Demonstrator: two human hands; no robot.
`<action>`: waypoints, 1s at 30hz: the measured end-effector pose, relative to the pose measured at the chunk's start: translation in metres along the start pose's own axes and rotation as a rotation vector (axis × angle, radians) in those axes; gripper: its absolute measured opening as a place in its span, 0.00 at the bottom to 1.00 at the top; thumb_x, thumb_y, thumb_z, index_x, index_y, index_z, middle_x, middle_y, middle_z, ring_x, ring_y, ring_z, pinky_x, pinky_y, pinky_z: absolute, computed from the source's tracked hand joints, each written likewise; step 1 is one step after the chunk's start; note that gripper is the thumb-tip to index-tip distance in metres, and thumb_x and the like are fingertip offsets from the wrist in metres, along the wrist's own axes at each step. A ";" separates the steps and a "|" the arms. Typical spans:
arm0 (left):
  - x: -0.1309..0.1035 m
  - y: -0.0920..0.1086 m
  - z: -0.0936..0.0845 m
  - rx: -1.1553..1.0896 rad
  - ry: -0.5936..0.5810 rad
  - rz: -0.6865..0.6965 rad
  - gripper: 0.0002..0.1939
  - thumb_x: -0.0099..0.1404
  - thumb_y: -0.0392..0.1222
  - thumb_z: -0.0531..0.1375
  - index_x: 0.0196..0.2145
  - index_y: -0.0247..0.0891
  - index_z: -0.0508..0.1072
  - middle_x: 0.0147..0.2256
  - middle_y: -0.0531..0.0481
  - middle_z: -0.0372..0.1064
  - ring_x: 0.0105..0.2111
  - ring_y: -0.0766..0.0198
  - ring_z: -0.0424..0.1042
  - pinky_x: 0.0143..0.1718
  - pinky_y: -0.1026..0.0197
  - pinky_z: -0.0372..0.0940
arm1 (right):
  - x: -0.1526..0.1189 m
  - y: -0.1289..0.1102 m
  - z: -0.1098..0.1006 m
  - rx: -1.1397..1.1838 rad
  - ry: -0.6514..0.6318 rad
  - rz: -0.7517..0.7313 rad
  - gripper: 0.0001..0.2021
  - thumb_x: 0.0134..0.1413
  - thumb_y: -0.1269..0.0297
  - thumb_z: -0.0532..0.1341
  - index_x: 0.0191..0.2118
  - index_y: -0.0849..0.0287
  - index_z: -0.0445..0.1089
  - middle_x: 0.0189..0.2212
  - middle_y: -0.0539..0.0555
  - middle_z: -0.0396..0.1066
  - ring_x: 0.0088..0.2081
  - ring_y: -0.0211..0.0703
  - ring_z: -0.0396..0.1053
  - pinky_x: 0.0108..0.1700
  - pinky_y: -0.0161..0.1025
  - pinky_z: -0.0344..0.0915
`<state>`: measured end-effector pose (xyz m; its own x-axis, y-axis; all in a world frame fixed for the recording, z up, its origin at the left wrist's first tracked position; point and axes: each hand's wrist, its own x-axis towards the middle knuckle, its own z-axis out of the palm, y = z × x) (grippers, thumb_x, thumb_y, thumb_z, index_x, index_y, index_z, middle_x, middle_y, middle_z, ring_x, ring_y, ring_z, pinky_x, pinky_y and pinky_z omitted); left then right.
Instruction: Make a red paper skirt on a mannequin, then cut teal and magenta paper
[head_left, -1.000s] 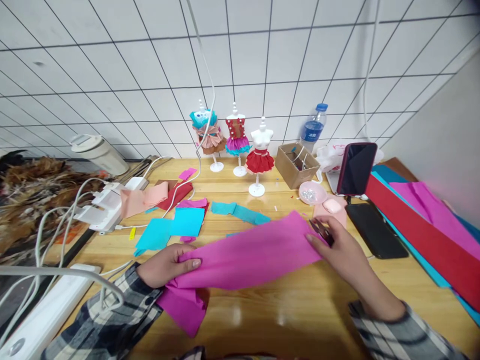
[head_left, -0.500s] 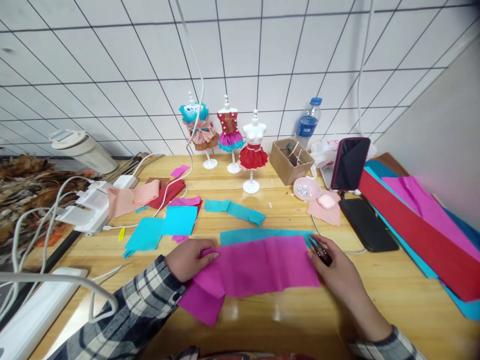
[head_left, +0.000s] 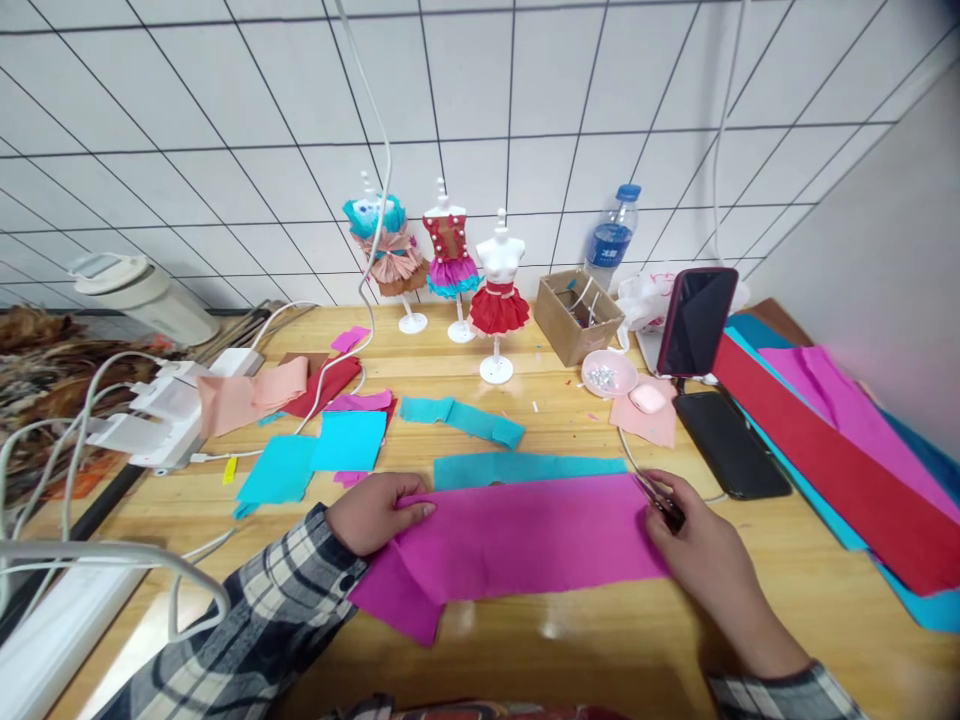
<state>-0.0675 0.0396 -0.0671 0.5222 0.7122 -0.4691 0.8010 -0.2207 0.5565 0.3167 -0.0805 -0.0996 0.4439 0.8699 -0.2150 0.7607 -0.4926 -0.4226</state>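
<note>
A strip of magenta crepe paper [head_left: 532, 540] stretches between my two hands over the wooden table. My left hand [head_left: 379, 512] pinches its left end, where a folded flap hangs toward me. At the right end, my right hand [head_left: 694, 530] is closed around small dark-handled scissors [head_left: 664, 503], blades pointing up and left, while its fingers also hold the paper's edge. Just behind the magenta strip lies a teal crepe strip [head_left: 525, 468], partly covered by it. Farther back is a shorter teal strip [head_left: 461, 420].
Three mini dress forms [head_left: 499, 265] stand at the back, beside a cardboard box [head_left: 577, 318] and water bottle [head_left: 611, 240]. A pink dish [head_left: 609, 374], phones [head_left: 731, 445] and long crepe sheets [head_left: 847, 470] are right. Paper scraps [head_left: 277, 470], cables and a power strip [head_left: 169, 415] lie left.
My right hand has moved slightly right, drawing the magenta paper flatter and longer. The fold near my left hand has partly opened out. The view has shifted a little.
</note>
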 end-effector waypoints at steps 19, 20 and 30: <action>0.005 0.009 0.007 0.297 0.243 -0.164 0.17 0.62 0.57 0.56 0.29 0.41 0.73 0.25 0.49 0.72 0.28 0.58 0.70 0.30 0.61 0.51 | 0.005 0.005 0.000 -0.047 -0.024 -0.073 0.23 0.55 0.55 0.55 0.57 0.49 0.64 0.33 0.51 0.78 0.32 0.52 0.77 0.32 0.42 0.68; 0.003 0.008 0.006 0.241 0.232 -0.129 0.16 0.62 0.56 0.56 0.30 0.40 0.73 0.27 0.49 0.73 0.29 0.58 0.70 0.31 0.61 0.52 | 0.004 0.006 -0.002 -0.037 -0.015 -0.081 0.23 0.55 0.54 0.55 0.57 0.50 0.65 0.33 0.51 0.78 0.33 0.52 0.77 0.32 0.42 0.68; -0.029 -0.008 -0.005 -0.817 -0.494 0.075 0.26 0.47 0.61 0.69 0.33 0.34 0.79 0.26 0.51 0.74 0.24 0.63 0.67 0.28 0.64 0.62 | 0.050 -0.053 -0.085 0.027 0.438 -0.362 0.22 0.54 0.54 0.59 0.54 0.52 0.69 0.41 0.56 0.76 0.34 0.49 0.73 0.32 0.41 0.65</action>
<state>-0.0905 0.0240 -0.0544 0.7781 0.3119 -0.5452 0.4065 0.4117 0.8157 0.3383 -0.0130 -0.0130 0.3164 0.8891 0.3307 0.8910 -0.1590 -0.4252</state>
